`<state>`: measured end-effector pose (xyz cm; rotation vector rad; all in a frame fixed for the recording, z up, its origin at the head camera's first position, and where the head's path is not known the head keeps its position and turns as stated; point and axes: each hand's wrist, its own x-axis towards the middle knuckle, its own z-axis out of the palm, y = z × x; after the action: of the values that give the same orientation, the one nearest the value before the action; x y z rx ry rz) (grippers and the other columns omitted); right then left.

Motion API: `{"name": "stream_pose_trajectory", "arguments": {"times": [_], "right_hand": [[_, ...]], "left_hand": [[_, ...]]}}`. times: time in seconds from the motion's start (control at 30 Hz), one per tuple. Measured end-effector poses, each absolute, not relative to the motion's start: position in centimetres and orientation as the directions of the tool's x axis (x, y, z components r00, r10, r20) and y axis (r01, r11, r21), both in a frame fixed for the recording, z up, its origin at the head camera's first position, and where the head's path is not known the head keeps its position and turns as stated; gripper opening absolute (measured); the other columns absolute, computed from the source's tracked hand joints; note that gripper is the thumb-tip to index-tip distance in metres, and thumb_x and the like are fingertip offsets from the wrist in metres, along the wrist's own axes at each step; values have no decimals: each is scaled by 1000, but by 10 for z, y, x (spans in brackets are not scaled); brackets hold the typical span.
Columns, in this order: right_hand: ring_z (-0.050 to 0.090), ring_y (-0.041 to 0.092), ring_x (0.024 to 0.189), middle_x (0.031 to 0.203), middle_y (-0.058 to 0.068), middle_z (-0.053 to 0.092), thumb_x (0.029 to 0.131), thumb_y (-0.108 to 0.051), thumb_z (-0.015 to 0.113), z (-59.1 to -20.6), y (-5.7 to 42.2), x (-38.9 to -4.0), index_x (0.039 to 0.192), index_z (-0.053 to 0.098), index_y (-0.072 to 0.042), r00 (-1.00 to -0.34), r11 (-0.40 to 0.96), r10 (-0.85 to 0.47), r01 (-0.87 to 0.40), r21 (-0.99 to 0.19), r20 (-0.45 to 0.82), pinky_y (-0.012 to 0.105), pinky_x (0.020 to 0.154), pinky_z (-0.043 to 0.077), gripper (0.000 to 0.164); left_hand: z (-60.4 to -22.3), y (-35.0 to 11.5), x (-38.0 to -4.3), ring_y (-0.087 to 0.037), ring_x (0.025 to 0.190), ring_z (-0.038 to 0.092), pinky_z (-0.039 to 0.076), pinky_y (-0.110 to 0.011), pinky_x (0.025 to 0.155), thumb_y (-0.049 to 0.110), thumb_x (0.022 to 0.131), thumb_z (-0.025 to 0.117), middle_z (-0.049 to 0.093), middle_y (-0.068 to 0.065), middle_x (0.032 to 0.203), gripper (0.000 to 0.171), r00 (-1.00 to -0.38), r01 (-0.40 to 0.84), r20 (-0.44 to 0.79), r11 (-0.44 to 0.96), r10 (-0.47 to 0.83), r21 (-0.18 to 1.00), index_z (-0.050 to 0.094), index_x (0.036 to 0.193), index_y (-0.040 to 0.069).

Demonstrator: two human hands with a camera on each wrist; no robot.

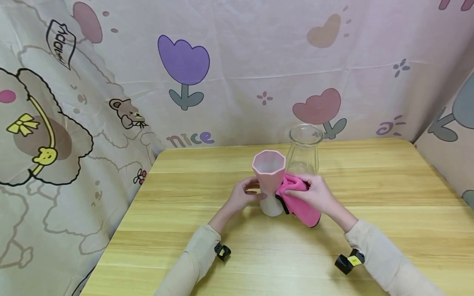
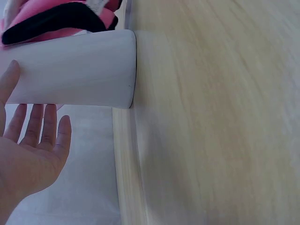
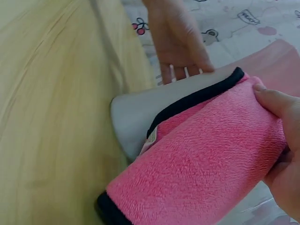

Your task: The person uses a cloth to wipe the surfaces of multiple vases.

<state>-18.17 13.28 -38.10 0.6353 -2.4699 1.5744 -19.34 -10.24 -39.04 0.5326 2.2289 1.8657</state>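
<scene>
A tall vase (image 1: 269, 181), pink at its fluted rim and fading to white below, stands upright on the table. My left hand (image 1: 245, 194) holds its left side, the thumb in front and the fingers passing behind; in the left wrist view the palm (image 2: 33, 164) stays apart from the white wall (image 2: 89, 70). With my right hand (image 1: 314, 191) I grip a folded pink cloth (image 1: 301, 207) with black edging, which lies against the vase's right side. The right wrist view shows the thumb on top of the plush cloth (image 3: 201, 154); the other fingers are partly hidden.
Behind the cloth and my right hand stands a clear glass vase (image 1: 304, 154), its lower part hidden. The wooden table (image 1: 177, 197) ends at the back against a printed fabric curtain (image 1: 237, 74). Small black cameras (image 1: 346, 263) sit at both cuffs.
</scene>
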Motion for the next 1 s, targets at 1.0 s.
{"name": "stream_pose_trajectory", "arguments": {"times": [1.0], "right_hand": [[39,5,52,61,-7,51,69,-11,73,-415,128,-187,98,69,-9,-883,623,-444,-427,-655,153,20,44,35,29]], "left_hand": [[-390,-103,-192,-36,110,51,42,-47,94,-2,75,68,53,-24,120,50,-915,156,84,154,394,976,51,122,-6]]}}
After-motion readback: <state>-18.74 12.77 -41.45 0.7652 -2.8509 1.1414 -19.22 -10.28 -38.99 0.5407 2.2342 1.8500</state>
